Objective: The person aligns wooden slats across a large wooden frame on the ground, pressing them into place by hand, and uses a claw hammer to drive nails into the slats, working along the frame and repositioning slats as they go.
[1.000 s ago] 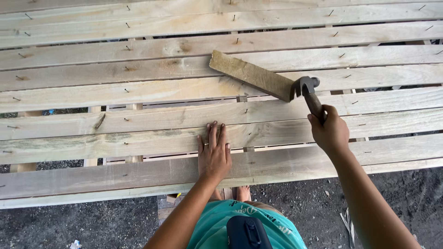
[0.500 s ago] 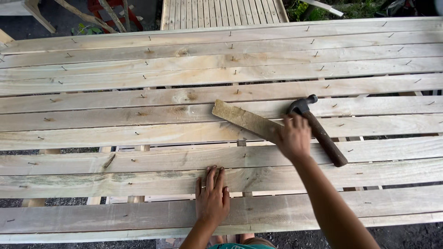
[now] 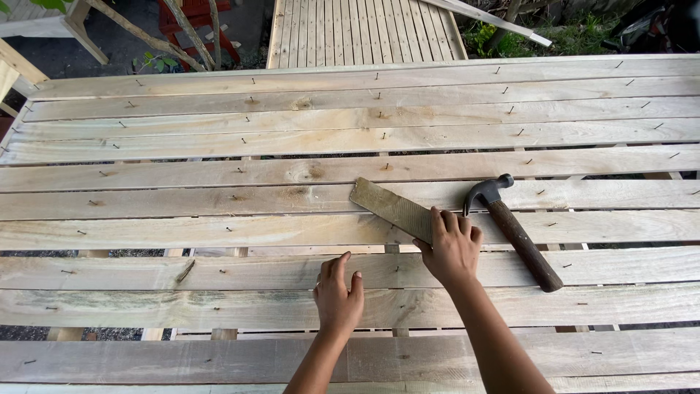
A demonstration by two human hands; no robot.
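Observation:
A wide frame of long pale wooden slats (image 3: 219, 175) fills the view, with nails standing half driven along it. My right hand (image 3: 452, 244) grips the near end of a short loose wooden piece (image 3: 390, 208) that lies slantwise on the slats. A claw hammer (image 3: 514, 230) with a brown handle lies free on the slats just right of that hand. My left hand (image 3: 337, 292) hovers or rests lightly on a nearer slat, fingers spread, holding nothing.
Gaps between the slats show dark ground below. Beyond the far edge stands another slatted panel (image 3: 364, 29), branches and a red object (image 3: 197, 22) at the back left, and grass (image 3: 576, 29) at the back right.
My right hand has let go of the hammer, which now lies on the slats, and has taken hold of the short wooden piece. The view has tilted up toward the far edge.

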